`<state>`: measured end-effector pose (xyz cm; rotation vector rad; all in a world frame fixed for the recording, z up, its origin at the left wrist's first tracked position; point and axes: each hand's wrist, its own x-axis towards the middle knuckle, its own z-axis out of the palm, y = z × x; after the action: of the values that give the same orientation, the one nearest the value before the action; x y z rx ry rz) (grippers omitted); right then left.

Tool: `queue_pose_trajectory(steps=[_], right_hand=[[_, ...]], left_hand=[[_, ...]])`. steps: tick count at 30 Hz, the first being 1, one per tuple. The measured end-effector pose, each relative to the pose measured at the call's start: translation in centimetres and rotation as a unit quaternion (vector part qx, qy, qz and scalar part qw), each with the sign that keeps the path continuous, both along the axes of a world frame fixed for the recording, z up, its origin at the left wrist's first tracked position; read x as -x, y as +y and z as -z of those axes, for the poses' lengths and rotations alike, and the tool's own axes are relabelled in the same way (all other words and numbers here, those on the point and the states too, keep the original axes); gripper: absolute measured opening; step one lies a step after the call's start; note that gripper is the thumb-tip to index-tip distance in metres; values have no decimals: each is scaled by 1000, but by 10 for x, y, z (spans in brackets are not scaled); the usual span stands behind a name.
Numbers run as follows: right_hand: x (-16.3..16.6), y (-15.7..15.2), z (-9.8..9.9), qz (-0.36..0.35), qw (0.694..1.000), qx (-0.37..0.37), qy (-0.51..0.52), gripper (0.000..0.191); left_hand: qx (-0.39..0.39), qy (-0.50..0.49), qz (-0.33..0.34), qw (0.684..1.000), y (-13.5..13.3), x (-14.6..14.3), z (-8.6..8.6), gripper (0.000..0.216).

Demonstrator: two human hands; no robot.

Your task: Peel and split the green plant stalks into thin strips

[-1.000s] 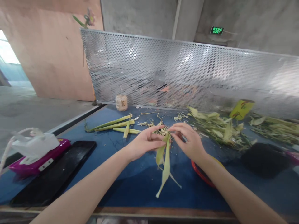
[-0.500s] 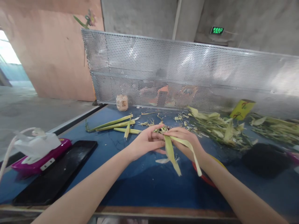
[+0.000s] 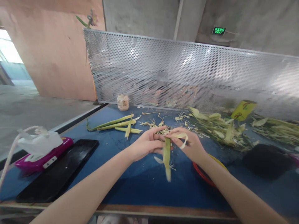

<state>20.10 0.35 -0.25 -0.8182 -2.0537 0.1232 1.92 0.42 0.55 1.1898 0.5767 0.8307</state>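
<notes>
My left hand [image 3: 147,142] is closed around the upper end of a pale green plant stalk [image 3: 166,157], whose leafy part hangs down over the blue table. Close beside it, my right hand [image 3: 189,143] pinches a thin yellowish leaf strip [image 3: 184,136] that curls back over the fingers. Just behind the fingertips lies a heap of root and leaf scraps [image 3: 153,123], partly covered by the hands. Several trimmed stalks [image 3: 116,123] rest to the left of them. Below my right forearm shows the rim of a red and yellow bowl [image 3: 202,178].
A pile of leafy stalks [image 3: 216,126] lies at right, near a yellow container [image 3: 243,110]. On the left are a black phone [image 3: 62,169] and a purple box [image 3: 44,157] with white tissue. A perforated metal screen [image 3: 144,68] borders the table's back; a person is faintly visible behind it.
My right hand has turned and drawn slightly up and right; the long strip that hung from it now curls over its fingers. The stalk's hanging part has swung left to nearly vertical.
</notes>
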Motion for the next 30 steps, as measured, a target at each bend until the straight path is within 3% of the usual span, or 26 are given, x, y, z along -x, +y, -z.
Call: queue_pose_trajectory(steps=[5, 10, 20, 25, 30], right_hand=[[3, 1, 1, 40, 997, 60, 28, 21], [3, 1, 2, 2, 990, 130, 54, 24], [6, -2, -1, -19, 999, 17, -48, 25], [4, -2, 3, -64, 995, 22, -73, 22], [1, -2, 7, -59, 993, 13, -105, 22]], left_hand=[[-24, -4, 34, 999, 2, -1, 4, 63], [-29, 14, 8, 999, 0, -1, 1, 63], [-85, 90, -73, 990, 3, -1, 5, 56], [-39, 71, -81, 993, -1, -5, 2, 43], [-8, 63, -73, 995, -2, -8, 2, 33]])
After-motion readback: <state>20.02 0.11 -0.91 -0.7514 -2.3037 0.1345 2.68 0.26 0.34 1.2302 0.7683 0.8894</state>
